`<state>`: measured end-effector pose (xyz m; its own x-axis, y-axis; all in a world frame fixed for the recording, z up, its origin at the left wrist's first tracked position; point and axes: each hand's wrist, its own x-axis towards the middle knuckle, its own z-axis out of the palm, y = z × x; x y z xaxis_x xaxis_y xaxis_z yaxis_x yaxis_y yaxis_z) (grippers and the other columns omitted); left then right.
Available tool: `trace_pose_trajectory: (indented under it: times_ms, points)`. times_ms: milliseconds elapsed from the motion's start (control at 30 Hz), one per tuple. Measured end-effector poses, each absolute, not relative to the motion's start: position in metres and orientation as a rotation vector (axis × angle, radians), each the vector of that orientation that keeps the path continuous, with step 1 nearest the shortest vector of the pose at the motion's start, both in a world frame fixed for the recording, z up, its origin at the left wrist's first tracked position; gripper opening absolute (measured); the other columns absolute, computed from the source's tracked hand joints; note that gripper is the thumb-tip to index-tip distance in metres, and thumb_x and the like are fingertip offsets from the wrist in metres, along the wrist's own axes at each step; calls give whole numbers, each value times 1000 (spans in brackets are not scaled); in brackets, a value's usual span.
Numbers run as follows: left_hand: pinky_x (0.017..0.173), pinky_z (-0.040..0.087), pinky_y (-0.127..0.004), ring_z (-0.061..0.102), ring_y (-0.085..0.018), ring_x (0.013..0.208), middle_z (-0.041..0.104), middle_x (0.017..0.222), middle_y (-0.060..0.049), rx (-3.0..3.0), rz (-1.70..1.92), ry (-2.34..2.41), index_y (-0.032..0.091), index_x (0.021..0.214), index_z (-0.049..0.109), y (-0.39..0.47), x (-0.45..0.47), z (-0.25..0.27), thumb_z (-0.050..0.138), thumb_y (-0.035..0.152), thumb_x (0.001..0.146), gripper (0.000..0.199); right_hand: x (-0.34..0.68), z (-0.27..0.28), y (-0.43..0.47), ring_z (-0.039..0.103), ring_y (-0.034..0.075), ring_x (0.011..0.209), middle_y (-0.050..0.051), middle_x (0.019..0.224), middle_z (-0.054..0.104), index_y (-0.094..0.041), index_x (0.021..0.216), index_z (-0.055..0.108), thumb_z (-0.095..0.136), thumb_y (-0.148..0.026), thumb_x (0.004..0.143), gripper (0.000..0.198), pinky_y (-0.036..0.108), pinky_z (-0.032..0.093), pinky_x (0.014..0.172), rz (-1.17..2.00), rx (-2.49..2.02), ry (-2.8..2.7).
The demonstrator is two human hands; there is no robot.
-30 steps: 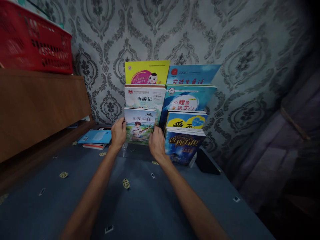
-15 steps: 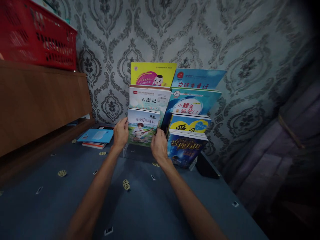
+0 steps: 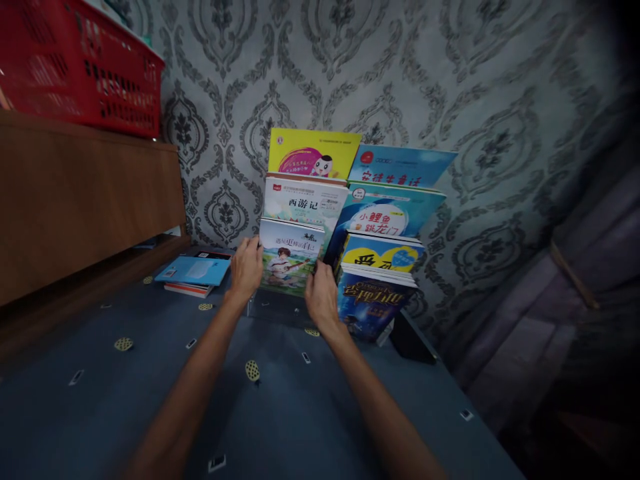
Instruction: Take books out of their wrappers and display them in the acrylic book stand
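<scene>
A small book with a guitar player on its cover (image 3: 291, 259) stands leaning back in a clear tiered stand (image 3: 280, 308). My left hand (image 3: 247, 268) is closed on its left edge and my right hand (image 3: 321, 293) on its lower right edge; the fingertips are partly hidden behind it. On the tiers behind are a white book (image 3: 305, 199) and a yellow book (image 3: 313, 152). Beside them, in the right column, rise a dark blue book (image 3: 371, 303), a yellow and blue book (image 3: 380, 253), a teal book (image 3: 393, 210) and a blue book (image 3: 405, 163).
A short pile with a light blue book (image 3: 195, 269) on top lies on the patterned blue surface (image 3: 165, 373) at the left. Next to it stands a wooden cabinet (image 3: 90, 207) bearing a red basket (image 3: 120, 87). A dark flat object (image 3: 413, 341) lies right of the stand.
The view has shifted slightly, so the books and stand sit a little further right. Both hands keep their hold on the guitar-cover book, with little other movement.
</scene>
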<state>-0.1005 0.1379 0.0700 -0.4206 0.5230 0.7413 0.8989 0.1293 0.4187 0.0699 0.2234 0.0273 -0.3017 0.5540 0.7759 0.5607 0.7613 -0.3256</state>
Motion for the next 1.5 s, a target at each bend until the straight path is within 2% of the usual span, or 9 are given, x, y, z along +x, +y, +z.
trace_pose_trajectory:
  times_ms: [200, 433, 667, 900, 1067, 1300, 1500]
  points:
    - [91, 46, -34, 62, -26, 106, 68, 110, -13, -1371, -1252, -2002, 16, 117, 64, 139, -102, 70, 40, 22, 101, 29, 70, 29, 224, 60, 28, 96, 15, 104, 62, -13, 120, 55, 32, -16, 98, 32, 41, 50, 87, 14, -871, -1968]
    - [89, 46, -34, 62, -25, 102, 68, 108, -12, -1379, -1333, -1954, 17, 111, 65, 141, -105, 69, 41, 23, 101, 27, 65, 32, 226, 60, 28, 94, 14, 100, 63, -14, 113, 55, 34, -12, 95, 27, 39, 48, 85, 15, -939, -1946]
    - [86, 46, -32, 63, -23, 98, 70, 102, -10, -1350, -1474, -1953, 18, 105, 67, 146, -110, 71, 42, 25, 99, 27, 64, 35, 226, 60, 28, 93, 15, 99, 63, -16, 105, 53, 38, -15, 95, 18, 38, 47, 82, 49, -970, -1938]
    - [84, 45, -31, 63, -22, 95, 72, 99, -8, -1371, -1471, -1991, 18, 100, 69, 149, -113, 78, 41, 27, 99, 29, 63, 35, 226, 60, 26, 91, 13, 97, 63, -18, 103, 52, 38, -16, 95, 16, 37, 47, 81, 81, -981, -1919]
    - [83, 44, -30, 64, -22, 93, 72, 98, -8, -1381, -1462, -2000, 19, 101, 68, 147, -111, 79, 41, 28, 99, 28, 67, 35, 224, 60, 27, 96, 15, 101, 63, -14, 109, 55, 38, -12, 92, 25, 39, 49, 86, 56, -935, -1950]
    - [81, 43, -30, 65, -22, 94, 72, 96, -7, -1321, -1418, -2050, 20, 105, 64, 144, -106, 78, 43, 28, 101, 22, 71, 30, 212, 59, 30, 103, 16, 105, 61, -11, 133, 52, 37, -14, 93, 43, 45, 51, 92, 81, -856, -1929]
    - [80, 43, -30, 65, -22, 94, 72, 97, -7, -1322, -1357, -2067, 21, 105, 63, 142, -106, 79, 43, 28, 101, 22, 74, 30, 202, 57, 30, 117, 19, 122, 58, -12, 142, 47, 36, -17, 96, 47, 49, 49, 103, 62, -770, -1909]
